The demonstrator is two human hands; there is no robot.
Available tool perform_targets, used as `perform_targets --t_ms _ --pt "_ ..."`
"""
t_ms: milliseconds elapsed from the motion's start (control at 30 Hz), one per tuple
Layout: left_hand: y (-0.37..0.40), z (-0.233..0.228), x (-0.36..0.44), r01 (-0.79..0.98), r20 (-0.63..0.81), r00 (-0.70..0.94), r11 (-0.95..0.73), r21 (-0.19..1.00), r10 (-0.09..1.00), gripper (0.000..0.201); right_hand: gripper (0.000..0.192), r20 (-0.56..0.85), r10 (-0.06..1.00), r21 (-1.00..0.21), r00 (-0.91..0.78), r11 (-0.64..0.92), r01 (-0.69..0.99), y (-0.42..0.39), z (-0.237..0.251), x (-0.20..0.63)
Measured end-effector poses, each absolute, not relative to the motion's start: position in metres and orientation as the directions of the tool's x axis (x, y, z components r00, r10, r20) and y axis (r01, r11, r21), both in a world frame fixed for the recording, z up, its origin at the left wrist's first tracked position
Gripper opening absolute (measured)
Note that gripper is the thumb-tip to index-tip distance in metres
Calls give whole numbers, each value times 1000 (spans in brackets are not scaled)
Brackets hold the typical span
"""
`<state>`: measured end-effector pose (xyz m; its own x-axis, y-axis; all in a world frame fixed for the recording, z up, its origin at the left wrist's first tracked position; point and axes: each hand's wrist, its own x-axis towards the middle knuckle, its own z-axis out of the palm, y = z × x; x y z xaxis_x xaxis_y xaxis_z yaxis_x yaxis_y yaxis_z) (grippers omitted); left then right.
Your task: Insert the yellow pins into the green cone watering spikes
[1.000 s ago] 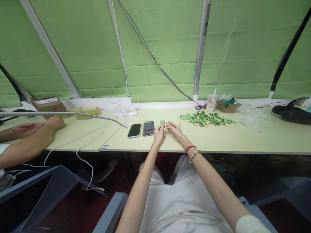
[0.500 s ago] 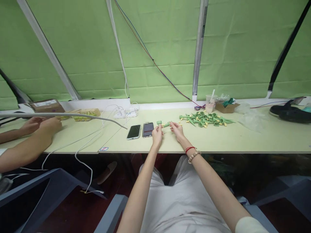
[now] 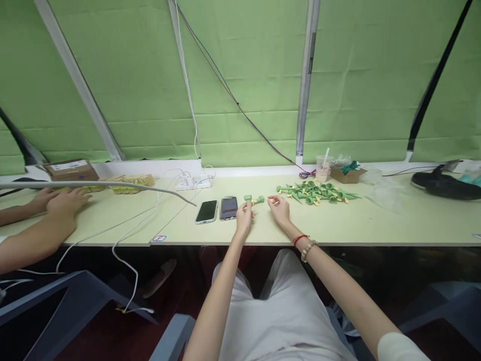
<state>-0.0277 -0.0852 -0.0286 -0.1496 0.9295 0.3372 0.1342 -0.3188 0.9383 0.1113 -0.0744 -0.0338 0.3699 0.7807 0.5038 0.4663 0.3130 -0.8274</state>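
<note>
with our left hand (image 3: 245, 218) we are holding a green plastic fitting (image 3: 259, 200) over the table (image 3: 338, 225), its free end pointing right. our right hand (image 3: 280, 209) is hanging just beside it, apparently pinching a small yellow peg (image 3: 271, 201) narrowly between thumb and finger. we are judging this fitting unfinished. farther off, a heap of green-and-yellow fittings (image 3: 311, 192) is lying loose; how many are needing work, we cannot tell.

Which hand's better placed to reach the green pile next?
Right, probably: the right hand is nearer the green pile, while the left hand is farther off with a green piece in its grip. Unclear whether the right's grip is empty.
</note>
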Motion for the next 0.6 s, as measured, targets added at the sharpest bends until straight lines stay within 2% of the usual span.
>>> perform_targets --t_ms 100,300,600 --pt "-84 -28 -28 123 336 -116 -322 939 935 39 28 451 760 -852 468 209 481 -69 -37 138" --pt "-84 -28 -27 116 338 -48 -331 937 940 29 23 396 778 -837 488 87 540 -69 -45 165" --pt "-84 -29 -26 135 332 -29 -325 936 943 27 21 421 834 -769 357 119 628 -67 -47 158"
